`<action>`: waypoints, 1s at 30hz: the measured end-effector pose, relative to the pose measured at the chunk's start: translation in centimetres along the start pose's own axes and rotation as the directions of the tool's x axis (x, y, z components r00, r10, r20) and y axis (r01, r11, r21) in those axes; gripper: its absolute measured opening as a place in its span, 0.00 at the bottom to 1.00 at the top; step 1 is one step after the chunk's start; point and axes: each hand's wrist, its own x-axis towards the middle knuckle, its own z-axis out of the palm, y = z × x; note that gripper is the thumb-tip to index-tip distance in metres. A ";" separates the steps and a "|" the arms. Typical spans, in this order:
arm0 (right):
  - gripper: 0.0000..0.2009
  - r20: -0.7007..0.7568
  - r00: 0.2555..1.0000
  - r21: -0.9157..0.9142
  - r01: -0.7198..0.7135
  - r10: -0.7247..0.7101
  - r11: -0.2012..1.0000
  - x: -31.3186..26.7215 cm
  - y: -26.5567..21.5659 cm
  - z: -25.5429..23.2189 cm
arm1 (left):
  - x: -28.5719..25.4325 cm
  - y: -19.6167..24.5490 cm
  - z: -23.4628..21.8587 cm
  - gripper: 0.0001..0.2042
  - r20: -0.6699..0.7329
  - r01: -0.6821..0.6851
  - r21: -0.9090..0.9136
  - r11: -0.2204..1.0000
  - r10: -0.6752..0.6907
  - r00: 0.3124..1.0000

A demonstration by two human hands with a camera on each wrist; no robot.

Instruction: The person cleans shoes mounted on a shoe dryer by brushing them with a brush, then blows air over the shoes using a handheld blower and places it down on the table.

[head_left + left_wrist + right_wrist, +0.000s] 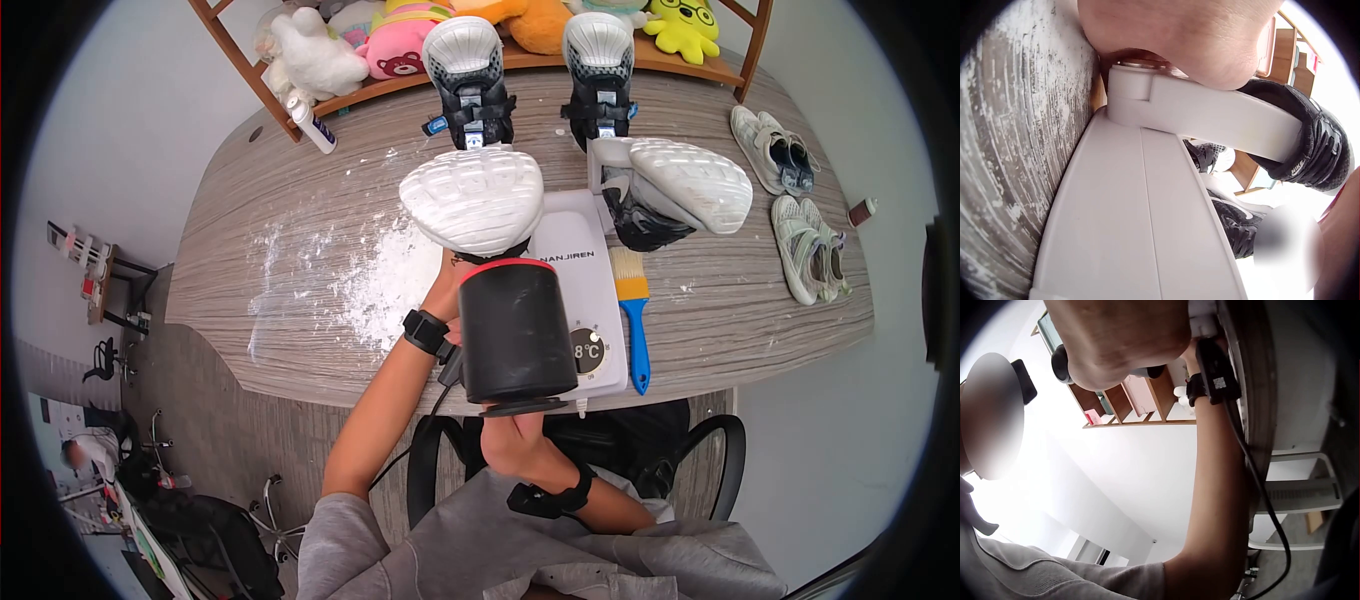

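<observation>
Only a couple of things were actually readable. The white machine on the worktop had "NANJIREN" printed in dark letters near its top edge. Lower down, its round display showed "8°C", with anything before the 8 hidden by the black canister. Everything else was too small or blurry.

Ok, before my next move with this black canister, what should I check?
1. Right hand grips the black canister: ok, it holds the canister at its base.
2. Left hand on the white machine: ok, it touches the machine's white arm; grip cannot tell.
3. Sole-up shoe seated on its mount: cannot tell.
4. Canister's far end open: cannot tell.
5. Blue brush out of the way: ok, beside the machine.
6. Table clean: not ok, white powder is scattered on it.
</observation>
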 end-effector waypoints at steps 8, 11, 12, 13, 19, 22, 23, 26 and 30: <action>0.10 -0.038 0.997 0.078 0.072 -0.069 0.994 0.5 -0.8 0.6 | 0.1 1.4 0.6 0.18 0.010 -0.155 0.157 0.975 0.155 0.988; 0.10 0.019 0.999 0.079 0.027 -0.029 0.996 -0.1 0.1 0.5 | 0.0 1.8 0.7 0.17 0.022 -0.197 0.070 0.978 0.196 0.980; 0.10 0.051 0.999 0.049 -0.002 -0.001 0.999 -0.3 0.4 0.5 | 1.1 0.6 0.3 0.17 0.022 -0.195 0.069 0.978 0.194 0.981; 0.10 0.051 0.999 0.048 -0.003 0.000 0.999 -0.4 0.4 0.5 | 3.2 -1.3 -0.4 0.17 0.010 -0.155 -0.162 0.974 0.159 0.987; 0.10 0.009 1.000 0.117 -0.011 0.010 0.993 -0.1 0.4 1.3 | 5.3 -4.9 -1.9 0.16 0.029 0.031 -0.411 0.911 -0.021 0.999; 0.12 -0.028 0.999 0.089 -0.016 0.019 0.996 -0.2 0.7 1.2 | 3.5 -0.3 0.4 0.15 -0.022 0.029 -0.390 0.920 -0.041 0.999; 0.12 -0.040 0.999 0.066 0.020 -0.017 0.998 -0.5 1.0 1.1 | 3.1 1.3 1.1 0.15 -0.064 0.006 -0.360 0.933 -0.031 0.997; 0.14 -0.064 0.998 0.065 0.018 -0.013 0.998 -0.5 1.3 1.0 | 4.2 2.2 2.3 0.15 -0.057 0.020 -0.419 0.908 -0.048 0.997; 0.13 -0.053 0.998 0.132 -0.027 0.034 0.991 0.2 0.6 1.1 | 6.1 3.5 4.2 0.15 -0.046 0.036 -0.529 0.848 -0.070 0.996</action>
